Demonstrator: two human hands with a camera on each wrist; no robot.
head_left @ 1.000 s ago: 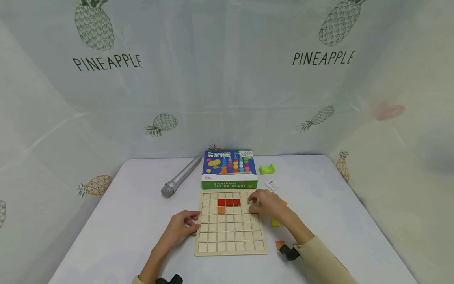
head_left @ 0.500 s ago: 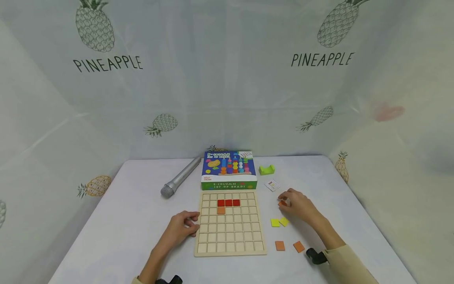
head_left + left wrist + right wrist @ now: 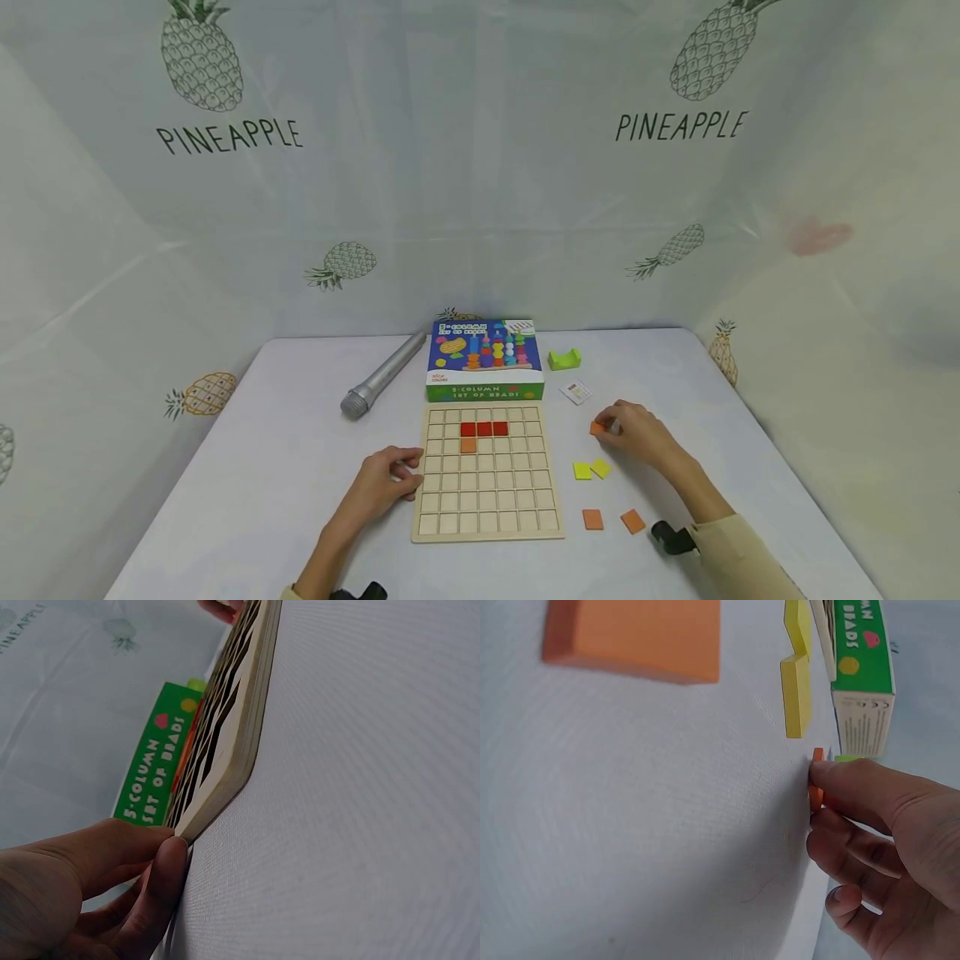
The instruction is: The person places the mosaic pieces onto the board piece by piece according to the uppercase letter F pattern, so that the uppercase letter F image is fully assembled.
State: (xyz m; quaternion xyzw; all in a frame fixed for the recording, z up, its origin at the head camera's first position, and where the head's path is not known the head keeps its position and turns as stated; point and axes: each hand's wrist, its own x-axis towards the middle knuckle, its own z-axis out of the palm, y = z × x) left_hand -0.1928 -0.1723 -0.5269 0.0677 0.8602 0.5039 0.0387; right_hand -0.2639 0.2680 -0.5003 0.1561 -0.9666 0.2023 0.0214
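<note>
In the head view, my right hand (image 3: 637, 433) is on the table right of a wooden grid board (image 3: 495, 492). Its thumb and fingers pinch an orange square tile (image 3: 596, 428), partly covered by the fingers. In the right wrist view the thumb (image 3: 844, 776) lies against that tile's face, low over the white surface. My left hand (image 3: 378, 482) rests at the board's left edge, index fingertip and thumb tip touching it with a gap between them. Three red tiles (image 3: 483, 429) sit in a row in the grid, and one orange tile (image 3: 468, 445) lies under the leftmost.
Right of the board lie two yellow tiles (image 3: 582, 471) and two more orange tiles (image 3: 592, 519). Behind it stand a bead-set box (image 3: 485, 358), a silver microphone (image 3: 382, 375), a green curved block (image 3: 565, 359) and a small white card (image 3: 576, 392).
My right hand has moved right, off the board's upper right, to the orange tile and now pinches it. The left hand stays at the board's edge.
</note>
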